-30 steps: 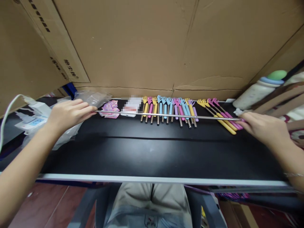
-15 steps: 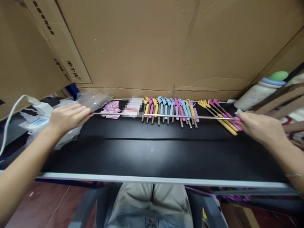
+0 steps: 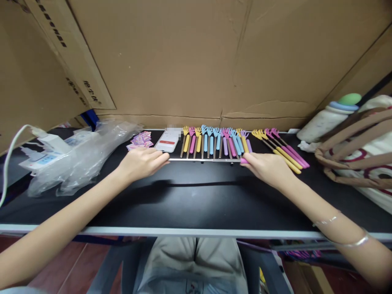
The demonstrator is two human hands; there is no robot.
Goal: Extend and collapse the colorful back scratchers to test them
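Note:
Between my two hands a telescopic back scratcher [image 3: 205, 160] is held level above the black tabletop, its thin metal rod partly extended. My left hand [image 3: 142, 163] is closed round the left end, which it hides. On the other end my right hand [image 3: 269, 167] grips the pink handle, a bit of which shows at the fingertips. Just behind the rod lies a row of back scratchers [image 3: 211, 141] with yellow, pink, blue and purple claw heads and grips. To the right, several longer yellow and pink back scratchers [image 3: 286, 153] lie slanted near my right hand.
Small printed cards [image 3: 141, 140] and a phone [image 3: 167, 141] lie behind my left hand. Clear plastic bags [image 3: 82, 159] and a white power strip [image 3: 43, 157] are at the left. A bottle [image 3: 318, 122] and a bag [image 3: 367, 143] stand right; cardboard [image 3: 171, 61] walls the back.
My hands have come much closer together, and the rod between them has shortened. It has also dropped slightly towards me, now lying in front of the row.

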